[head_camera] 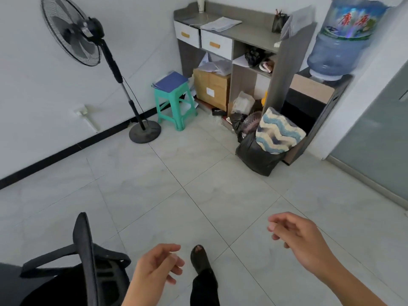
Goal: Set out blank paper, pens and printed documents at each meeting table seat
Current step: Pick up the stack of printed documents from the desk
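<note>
The person is stepping across the tiled floor with the left hand [154, 268] and the right hand [298, 233] hanging near the camera, fingers loosely curled and holding nothing. The supplies seem to be lying far ahead on the grey cabinet [254, 34]: a sheaf of printed sheets [220, 24] toward its left and a dark pen pot [278, 22] toward its right. Fetching them is probably the step in hand, so squaring the sheets with both hands before lifting is looking wisest, while skirting the black bag [258, 157] on the floor.
</note>
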{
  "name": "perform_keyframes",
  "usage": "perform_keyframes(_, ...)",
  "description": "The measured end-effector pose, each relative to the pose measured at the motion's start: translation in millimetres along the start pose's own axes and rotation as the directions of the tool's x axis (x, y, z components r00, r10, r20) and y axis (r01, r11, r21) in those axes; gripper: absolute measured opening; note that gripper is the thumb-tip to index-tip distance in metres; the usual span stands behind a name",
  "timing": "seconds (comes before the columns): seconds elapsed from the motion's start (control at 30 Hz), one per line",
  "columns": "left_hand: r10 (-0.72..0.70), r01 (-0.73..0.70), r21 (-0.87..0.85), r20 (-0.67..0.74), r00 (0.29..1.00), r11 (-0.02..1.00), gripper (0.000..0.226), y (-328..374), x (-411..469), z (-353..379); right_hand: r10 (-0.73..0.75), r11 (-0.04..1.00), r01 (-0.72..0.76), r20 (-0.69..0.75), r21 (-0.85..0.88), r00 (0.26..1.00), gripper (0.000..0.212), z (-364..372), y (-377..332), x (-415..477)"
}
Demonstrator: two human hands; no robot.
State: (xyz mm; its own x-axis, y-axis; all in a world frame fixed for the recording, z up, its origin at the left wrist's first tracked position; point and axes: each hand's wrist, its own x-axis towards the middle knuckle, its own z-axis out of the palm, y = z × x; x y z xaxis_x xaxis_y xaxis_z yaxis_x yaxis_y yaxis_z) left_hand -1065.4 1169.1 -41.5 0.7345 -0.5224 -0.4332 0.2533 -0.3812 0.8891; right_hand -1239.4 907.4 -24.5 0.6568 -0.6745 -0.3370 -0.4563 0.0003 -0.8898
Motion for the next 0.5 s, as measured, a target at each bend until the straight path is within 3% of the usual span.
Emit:
perform_keyframes(0.2, 0.013, -0.013, -0.038, -0.012, 1.0, 0.999, 0.012, 70, 146, -29, 0.035, 0.999, -0.035, 0.006, 0.021, 0.999, 0.009, 37, -49, 132)
perform_keyframes(0.37, 0.051, -0.051, 0.009, 0.036, 0.998, 0.999, 0.032, 157, 262, -40, 0.023, 0.998, -0.019, -0.062, 0.053, 0.998, 0.009, 38, -113, 233)
perform_keyframes(0.5, 0.086, -0.091, 0.045, 0.1, 0.991, 0.995, 0.012, 208, 345, -30, 0.056, 0.996, -0.046, -0.122, 0.081, 0.991, 0.011, 33, -138, 308)
